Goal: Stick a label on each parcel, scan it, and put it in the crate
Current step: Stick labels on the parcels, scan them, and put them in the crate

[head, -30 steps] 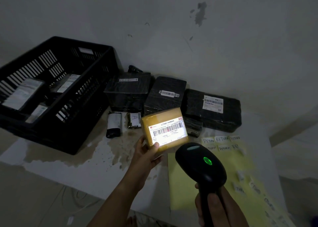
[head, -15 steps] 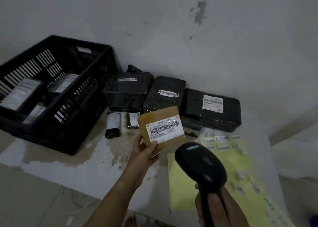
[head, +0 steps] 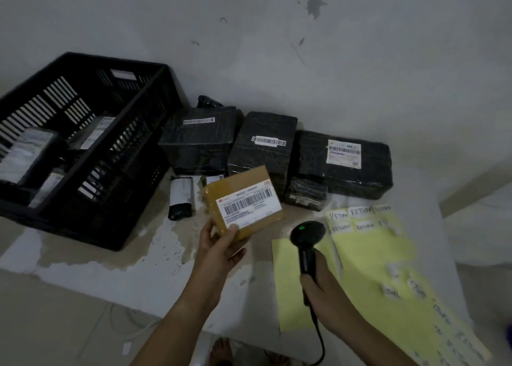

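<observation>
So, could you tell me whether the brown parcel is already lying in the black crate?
No, the left hand holds the brown parcel up over the table, to the right of the black crate.

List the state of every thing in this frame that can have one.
Brown parcel: labelled, barcode up, held off the table.
Left hand: grips the brown parcel's near corner.
Scanner: green light lit, cable attached.
Right hand: grips the scanner's handle.
Crate: open-topped, holds several labelled parcels.
Black parcels: labelled, on the table by the wall, outside the crate.
Yellow sheet: flat on the table, carries handwritten RETURN stickers.
</observation>
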`<state>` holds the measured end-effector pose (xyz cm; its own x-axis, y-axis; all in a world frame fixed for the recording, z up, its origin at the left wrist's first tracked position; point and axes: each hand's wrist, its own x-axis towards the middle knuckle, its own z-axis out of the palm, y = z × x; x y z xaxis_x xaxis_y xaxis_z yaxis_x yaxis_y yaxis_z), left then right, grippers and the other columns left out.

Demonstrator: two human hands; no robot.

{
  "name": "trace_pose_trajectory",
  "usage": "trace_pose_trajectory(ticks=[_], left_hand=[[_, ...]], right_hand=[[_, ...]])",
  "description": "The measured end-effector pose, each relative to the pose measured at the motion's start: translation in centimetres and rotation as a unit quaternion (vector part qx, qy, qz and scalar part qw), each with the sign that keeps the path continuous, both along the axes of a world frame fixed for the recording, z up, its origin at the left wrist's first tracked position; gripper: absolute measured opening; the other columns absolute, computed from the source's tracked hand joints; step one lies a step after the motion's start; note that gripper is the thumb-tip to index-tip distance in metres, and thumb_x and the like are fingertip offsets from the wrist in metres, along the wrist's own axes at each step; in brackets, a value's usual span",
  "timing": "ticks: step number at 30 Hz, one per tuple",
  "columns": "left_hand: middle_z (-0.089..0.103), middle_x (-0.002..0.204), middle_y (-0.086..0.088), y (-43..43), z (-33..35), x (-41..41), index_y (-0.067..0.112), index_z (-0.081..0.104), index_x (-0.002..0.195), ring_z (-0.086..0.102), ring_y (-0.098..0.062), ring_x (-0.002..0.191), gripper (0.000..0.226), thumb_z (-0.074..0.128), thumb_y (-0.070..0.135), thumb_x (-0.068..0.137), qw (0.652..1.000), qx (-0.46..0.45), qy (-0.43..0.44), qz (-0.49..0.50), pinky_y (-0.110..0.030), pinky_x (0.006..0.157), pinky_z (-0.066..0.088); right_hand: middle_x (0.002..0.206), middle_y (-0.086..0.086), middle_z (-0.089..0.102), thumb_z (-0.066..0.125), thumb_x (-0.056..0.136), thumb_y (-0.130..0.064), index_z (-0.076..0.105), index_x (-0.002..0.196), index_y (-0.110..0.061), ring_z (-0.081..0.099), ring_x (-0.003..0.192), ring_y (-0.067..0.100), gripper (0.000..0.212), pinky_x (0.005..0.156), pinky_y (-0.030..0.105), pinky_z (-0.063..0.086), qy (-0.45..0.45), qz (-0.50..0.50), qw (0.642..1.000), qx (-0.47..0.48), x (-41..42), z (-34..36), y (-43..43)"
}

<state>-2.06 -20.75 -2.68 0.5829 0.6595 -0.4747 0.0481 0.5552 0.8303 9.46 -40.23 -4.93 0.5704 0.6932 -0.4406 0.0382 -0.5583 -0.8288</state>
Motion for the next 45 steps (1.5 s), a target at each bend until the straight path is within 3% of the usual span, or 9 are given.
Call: trace_pose_trajectory(ticks=[3, 7, 9, 12, 14, 24, 29, 36, 45], left_hand=[[0.073, 0.125, 0.002, -0.2, -0.3, -0.9, 0.035, 0.047, 0.142, 0.072, -0.026, 0.110, 0.047, 0.062, 0.024, 0.099, 1.000, -0.006, 0.015, 0.000, -0.041, 0.092, 0.052], [0.072, 0.126, 0.001, -0.5, -0.8, -1.6, 0.033, 0.049, 0.141, 0.073, -0.027, 0.110, 0.046, 0.062, 0.025, 0.098, 0.999, -0.002, 0.045, -0.003, -0.043, 0.094, 0.052], [0.073, 0.123, 0.003, -0.8, -0.9, -1.7, 0.034, 0.050, 0.139, 0.073, -0.026, 0.108, 0.044, 0.062, 0.026, 0.098, 0.998, 0.002, 0.058, -0.016, -0.044, 0.095, 0.051], [0.076, 0.117, 0.005, -1.3, -0.9, -1.6, 0.035, 0.048, 0.140, 0.074, -0.025, 0.105, 0.047, 0.064, 0.028, 0.097, 0.997, 0.003, 0.074, -0.036, -0.042, 0.090, 0.053], [0.076, 0.117, 0.005, -1.4, -1.0, -1.4, 0.034, 0.046, 0.142, 0.074, -0.025, 0.106, 0.051, 0.065, 0.028, 0.095, 0.996, -0.002, 0.079, -0.049, -0.042, 0.091, 0.054], [0.074, 0.122, 0.001, -1.9, -2.2, 0.9, 0.035, 0.048, 0.139, 0.074, -0.027, 0.105, 0.050, 0.066, 0.026, 0.093, 0.991, -0.045, 0.091, -0.090, -0.046, 0.095, 0.052], [0.072, 0.127, 0.001, -3.8, -2.9, 2.3, 0.036, 0.047, 0.142, 0.075, -0.028, 0.104, 0.051, 0.064, 0.025, 0.095, 0.985, -0.056, 0.098, -0.129, -0.040, 0.086, 0.052], [0.073, 0.124, -0.001, -6.4, -3.5, 3.1, 0.032, 0.053, 0.136, 0.075, -0.029, 0.103, 0.041, 0.063, 0.023, 0.097, 0.979, -0.070, 0.121, -0.148, -0.039, 0.083, 0.053], [0.075, 0.120, -0.001, -9.1, -3.4, 3.9, 0.034, 0.054, 0.135, 0.074, -0.031, 0.105, 0.040, 0.062, 0.022, 0.098, 0.976, -0.055, 0.139, -0.155, -0.044, 0.091, 0.052]], right_hand=[[0.097, -0.004, 0.053, 0.049, 0.099, -0.026, 0.030, 0.137, -0.034, 0.054, 0.072, 0.009, 0.043, 0.063, 0.025, 0.043, -0.058, 0.065, 0.996, -0.026, 0.7, -4.5, 2.2], [0.129, -0.002, 0.055, 0.056, 0.094, -0.032, 0.022, 0.150, -0.031, 0.062, 0.103, 0.021, 0.066, 0.071, 0.036, 0.052, -0.122, 0.081, 0.988, -0.039, 0.0, -8.3, 5.9], [0.125, -0.001, 0.058, 0.055, 0.093, -0.036, 0.024, 0.149, -0.028, 0.063, 0.102, 0.024, 0.064, 0.068, 0.034, 0.048, -0.155, 0.072, 0.983, -0.063, -0.4, -10.3, 7.5], [0.116, -0.001, 0.065, 0.049, 0.097, -0.042, 0.048, 0.130, -0.023, 0.066, 0.101, 0.022, 0.038, 0.077, 0.033, 0.054, -0.185, 0.039, 0.975, -0.119, -0.6, -12.4, 9.0], [0.113, 0.001, 0.067, 0.048, 0.095, -0.049, 0.055, 0.123, -0.022, 0.067, 0.098, 0.024, 0.039, 0.081, 0.037, 0.056, -0.194, 0.050, 0.971, -0.132, -0.6, -13.0, 9.1], [0.129, 0.004, 0.060, 0.068, 0.081, -0.044, 0.044, 0.141, -0.024, 0.060, 0.112, 0.024, 0.068, 0.085, 0.036, 0.054, -0.219, 0.069, 0.972, -0.051, 0.3, -11.8, 4.8], [0.122, -0.007, 0.060, 0.070, 0.086, -0.033, 0.054, 0.130, -0.025, 0.061, 0.097, 0.012, 0.048, 0.076, 0.017, 0.039, -0.285, -0.059, 0.955, -0.061, 4.3, -9.5, -4.5], [0.120, 0.005, 0.064, 0.059, 0.095, -0.016, 0.058, 0.123, -0.013, 0.062, 0.087, 0.018, 0.028, 0.077, 0.029, 0.046, -0.271, -0.278, 0.913, -0.125, 13.3, -9.3, -15.7], [0.103, 0.003, 0.063, 0.073, 0.085, -0.037, 0.063, 0.113, -0.012, 0.061, 0.081, 0.019, 0.038, 0.074, 0.028, 0.045, -0.237, -0.213, 0.933, -0.166, 14.9, -11.7, -15.1]])
